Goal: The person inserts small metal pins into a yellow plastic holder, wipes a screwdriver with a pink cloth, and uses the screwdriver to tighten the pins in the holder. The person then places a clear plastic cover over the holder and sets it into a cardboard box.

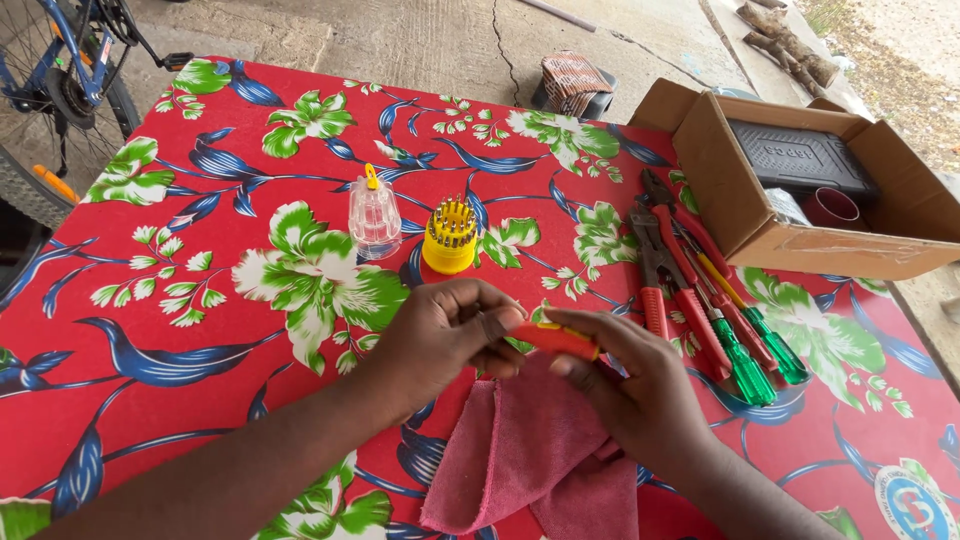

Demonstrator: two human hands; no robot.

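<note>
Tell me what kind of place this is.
Probably an outdoor home repair spot: a table under a red floral cloth stands on cracked concrete, with a bicycle beside it and pliers and screwdrivers laid out.

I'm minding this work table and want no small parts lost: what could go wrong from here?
1. The yellow bit holder stands uncovered, its clear cap set beside it; a knock could scatter the bits.
2. Both hands, left and right, grip the small orange-handled tool above the pink cloth; anything that slips could vanish in its folds.
</note>
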